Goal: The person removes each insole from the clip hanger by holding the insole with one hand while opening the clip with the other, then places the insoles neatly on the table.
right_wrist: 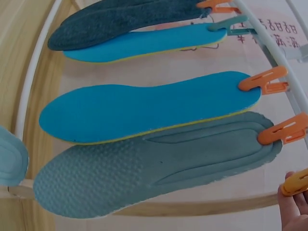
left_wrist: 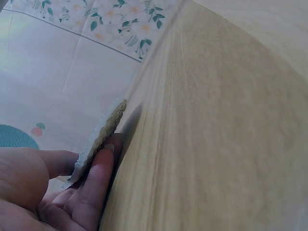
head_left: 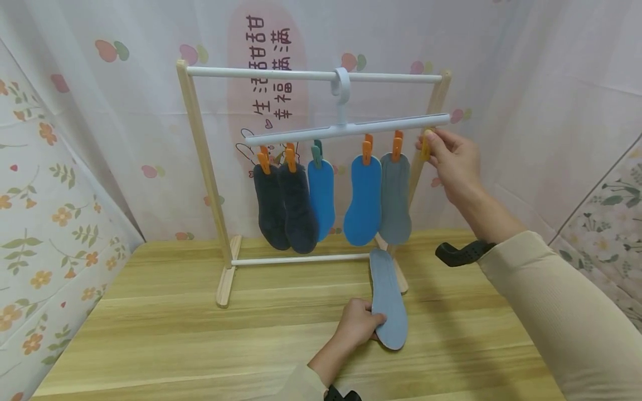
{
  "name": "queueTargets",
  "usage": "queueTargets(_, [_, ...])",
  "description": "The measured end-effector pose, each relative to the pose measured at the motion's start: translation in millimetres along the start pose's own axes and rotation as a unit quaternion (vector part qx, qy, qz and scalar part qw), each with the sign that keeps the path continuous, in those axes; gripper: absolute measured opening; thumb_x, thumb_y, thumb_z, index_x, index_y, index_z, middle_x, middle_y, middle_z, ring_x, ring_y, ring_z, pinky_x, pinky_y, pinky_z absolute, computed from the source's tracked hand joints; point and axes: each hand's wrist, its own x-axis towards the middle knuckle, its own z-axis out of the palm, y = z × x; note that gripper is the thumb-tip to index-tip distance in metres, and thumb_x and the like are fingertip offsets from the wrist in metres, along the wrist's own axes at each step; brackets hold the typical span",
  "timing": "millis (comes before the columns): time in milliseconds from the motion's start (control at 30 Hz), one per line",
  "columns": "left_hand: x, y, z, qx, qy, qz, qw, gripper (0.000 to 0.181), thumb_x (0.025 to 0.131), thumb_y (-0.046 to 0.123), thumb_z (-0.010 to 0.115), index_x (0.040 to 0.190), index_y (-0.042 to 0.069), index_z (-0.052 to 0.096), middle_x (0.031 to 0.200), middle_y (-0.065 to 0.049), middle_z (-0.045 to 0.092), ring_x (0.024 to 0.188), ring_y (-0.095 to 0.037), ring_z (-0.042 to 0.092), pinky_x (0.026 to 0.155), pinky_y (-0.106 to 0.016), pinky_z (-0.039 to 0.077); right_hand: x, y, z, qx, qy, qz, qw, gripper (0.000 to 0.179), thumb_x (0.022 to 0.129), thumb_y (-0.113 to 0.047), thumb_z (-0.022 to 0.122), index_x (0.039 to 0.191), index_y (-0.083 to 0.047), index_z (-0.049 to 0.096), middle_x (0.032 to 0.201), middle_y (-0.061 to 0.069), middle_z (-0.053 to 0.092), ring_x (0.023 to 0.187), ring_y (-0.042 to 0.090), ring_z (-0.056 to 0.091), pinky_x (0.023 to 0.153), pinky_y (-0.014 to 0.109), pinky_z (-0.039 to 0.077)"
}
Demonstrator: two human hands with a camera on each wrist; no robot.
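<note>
Beside the higher, right end of the hanger (head_left: 296,135), the right hand (head_left: 453,161) is pinching a yellow clip (head_left: 426,146) between thumb and fingers; whether the clip is biting on the hanger, the views are not showing. Nearer, before the rack (head_left: 199,139), the left hand (head_left: 356,323) is clamping a loose grey insole (head_left: 390,301), its thumb lying on top and its fingers tucking beneath, close to the table (head_left: 150,334). That hand is gripping the left edge towards the wide near end, which is probably leaving the narrow far end free for a clip.

The hanger is hooking over the top bar (head_left: 281,74) and tilting, perhaps because three insoles are weighing on its left and two on its right. Each is dangling from one end, likely so that it is hanging lengthwise.

No box or tray is showing; clips are doing the holding. From left to right, two orange clips (head_left: 290,159) are carrying two dark insoles (head_left: 300,211), a green clip (head_left: 316,157) a blue insole (head_left: 322,195), and two more orange clips another blue insole and a hanging grey insole (head_left: 396,206).
</note>
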Motion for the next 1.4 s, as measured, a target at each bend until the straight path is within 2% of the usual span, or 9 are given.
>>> queueTargets(67, [0.0,-0.5,0.0,0.002,0.0,0.0,1.0,0.011,0.09,0.004,0.071,0.092,-0.006,0.076,0.071,-0.012,0.075,0.059,-0.017,0.072,0.05,-0.026,0.058,0.8,0.7,-2.6,0.005,-0.001,-0.004,1.0,0.056,0.099,-0.038,0.063,0.144,-0.006,0.055,0.136,0.009,0.067,0.129,0.018,0.063,0.105,0.024,0.05])
queueTargets(133, [0.0,-0.9,-0.1,0.005,0.001,-0.001,1.0,0.011,0.09,0.004,0.071,0.092,-0.005,0.076,0.071,-0.012,0.075,0.059,-0.016,0.071,0.05,-0.026,0.057,1.4,1.1,-4.5,0.001,-0.005,-0.01,0.9999,0.055,0.099,-0.037,0.062,0.144,-0.006,0.055,0.135,0.007,0.067,0.125,0.014,0.065,0.114,0.038,0.041])
queueTargets(433, [0.2,-0.2,-0.3,0.006,-0.001,0.002,1.0,0.012,0.089,0.003,0.071,0.093,-0.007,0.076,0.072,-0.012,0.075,0.06,-0.017,0.072,0.051,-0.026,0.058,3.1,2.5,-7.5,0.027,-0.024,-0.013,0.9992,0.058,0.098,-0.035,0.065,0.143,-0.002,0.054,0.122,0.002,0.069,0.113,0.01,0.065,0.115,0.045,0.038])
queueTargets(567, [-0.4,-0.2,-0.8,0.004,-0.002,0.003,1.0,0.012,0.089,0.003,0.071,0.093,-0.008,0.075,0.072,-0.013,0.075,0.061,-0.017,0.073,0.051,-0.026,0.058,4.9,3.2,-6.9,-0.018,-0.016,-0.019,0.9995,0.059,0.097,-0.037,0.067,0.143,-0.002,0.055,0.111,-0.01,0.069,0.109,0.009,0.064,0.114,0.043,0.043])
queueTargets(633, [-0.8,-0.1,-1.1,0.003,-0.002,0.003,1.0,0.012,0.089,0.002,0.071,0.094,-0.008,0.075,0.072,-0.013,0.075,0.061,-0.018,0.073,0.051,-0.026,0.058,5.3,3.1,-6.3,-0.058,-0.008,-0.025,0.998,0.059,0.096,-0.039,0.067,0.143,-0.004,0.056,0.109,-0.014,0.069,0.107,0.006,0.062,0.111,0.035,0.048])
queueTargets(733, [-0.8,-0.3,-0.9,-0.001,-0.002,0.002,1.0,0.012,0.089,0.002,0.071,0.094,-0.008,0.075,0.073,-0.014,0.076,0.062,-0.019,0.073,0.051,-0.026,0.058,4.8,2.8,-5.1,-0.097,0.007,-0.034,0.9947,0.059,0.096,-0.041,0.067,0.142,-0.006,0.057,0.112,-0.013,0.069,0.103,0.004,0.061,0.095,0.019,0.055])
queueTargets(833, [-0.8,-0.3,-1.0,-0.002,-0.003,0.0,1.0,0.013,0.089,0.003,0.071,0.095,-0.008,0.075,0.074,-0.013,0.076,0.062,-0.019,0.074,0.051,-0.026,0.058,3.0,1.8,-2.7,-0.124,0.031,-0.042,0.991,0.057,0.095,-0.043,0.068,0.14,-0.008,0.06,0.115,-0.01,0.068,0.1,0.002,0.059,0.079,0.01,0.051])
queueTargets(1133, [0.1,-1.0,-1.4,0.0,-0.009,-0.006,0.9999,0.013,0.09,0.004,0.071,0.096,-0.007,0.075,0.072,-0.012,0.076,0.06,-0.018,0.073,0.05,-0.025,0.057,1.4,-1.9,3.6,-0.145,0.083,-0.036,0.9853,0.052,0.094,-0.044,0.07,0.135,-0.012,0.065,0.114,-0.005,0.07,0.096,0.0,0.06,0.082,0.013,0.049])
queueTargets(1400, [-1.4,-0.6,-1.4,-0.008,-0.009,-0.001,0.9999,0.011,0.089,0.001,0.07,0.092,-0.008,0.075,0.072,-0.014,0.075,0.061,-0.021,0.074,0.051,-0.028,0.059,0.7,-1.8,5.9,-0.15,0.092,-0.036,0.9838,0.051,0.093,-0.044,0.07,0.133,-0.012,0.067,0.111,-0.007,0.071,0.095,0.0,0.06,0.082,0.014,0.051])
